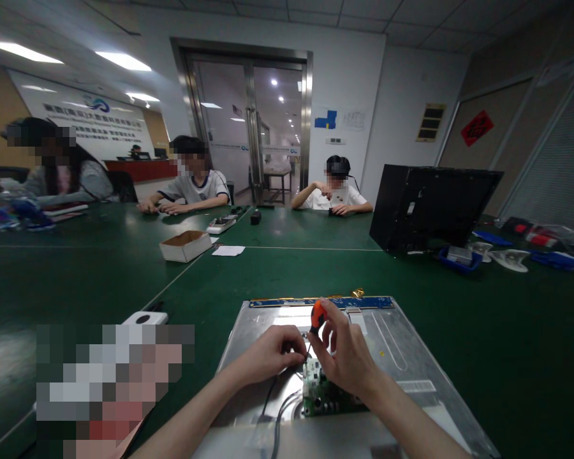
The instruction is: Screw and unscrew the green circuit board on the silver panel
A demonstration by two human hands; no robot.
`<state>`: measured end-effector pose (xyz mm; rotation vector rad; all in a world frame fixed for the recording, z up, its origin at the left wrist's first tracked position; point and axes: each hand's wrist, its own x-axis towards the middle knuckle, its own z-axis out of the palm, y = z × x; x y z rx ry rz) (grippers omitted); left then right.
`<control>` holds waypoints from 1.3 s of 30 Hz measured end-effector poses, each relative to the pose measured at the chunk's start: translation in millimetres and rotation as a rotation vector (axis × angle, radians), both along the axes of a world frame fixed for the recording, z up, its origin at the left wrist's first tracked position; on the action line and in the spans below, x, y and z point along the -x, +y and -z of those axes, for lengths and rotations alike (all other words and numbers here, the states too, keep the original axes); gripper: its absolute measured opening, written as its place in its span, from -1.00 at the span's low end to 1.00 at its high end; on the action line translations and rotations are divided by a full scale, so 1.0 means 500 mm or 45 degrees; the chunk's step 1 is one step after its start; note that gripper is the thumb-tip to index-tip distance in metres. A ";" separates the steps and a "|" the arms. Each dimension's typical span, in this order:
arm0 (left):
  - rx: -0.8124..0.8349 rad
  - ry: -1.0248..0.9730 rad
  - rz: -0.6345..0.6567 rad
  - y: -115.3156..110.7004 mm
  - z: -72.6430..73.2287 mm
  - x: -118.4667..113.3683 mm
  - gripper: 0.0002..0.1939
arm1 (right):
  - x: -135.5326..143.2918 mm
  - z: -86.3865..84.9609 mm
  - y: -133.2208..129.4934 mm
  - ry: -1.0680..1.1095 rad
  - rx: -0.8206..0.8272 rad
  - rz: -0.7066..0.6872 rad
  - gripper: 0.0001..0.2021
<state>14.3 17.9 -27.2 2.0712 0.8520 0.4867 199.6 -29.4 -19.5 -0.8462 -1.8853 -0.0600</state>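
Note:
A flat metal display panel (387,338) lies in front of me, with a blue circuit strip (323,303) along its far edge. On it sits a green circuit board (316,390), partly covered by my right hand. My right hand (347,350) grips a screwdriver (318,313) by its orange and black handle, its thin shaft slanting down to the board's far left corner. Close to the tip, my left hand (282,349) has its fingers pinched together at that corner; what they hold, if anything, is hidden. Dark cables (276,417) run across the panel below it.
A small open cardboard box (185,247) stands beyond the panel to the left. At right is a black monitor-like casing (430,207), with a blue tray (459,258) beside it. A white device (146,317) lies at left. Several people sit around the green table (296,271).

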 end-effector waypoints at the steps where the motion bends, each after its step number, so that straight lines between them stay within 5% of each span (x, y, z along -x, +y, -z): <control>1: 0.002 -0.008 -0.002 0.000 0.000 0.000 -0.90 | 0.000 0.000 0.001 -0.005 -0.008 0.006 -0.48; 39: -0.022 -0.030 -0.023 -0.005 -0.004 -0.002 -0.94 | -0.001 -0.007 0.001 -0.033 -0.030 0.035 -0.41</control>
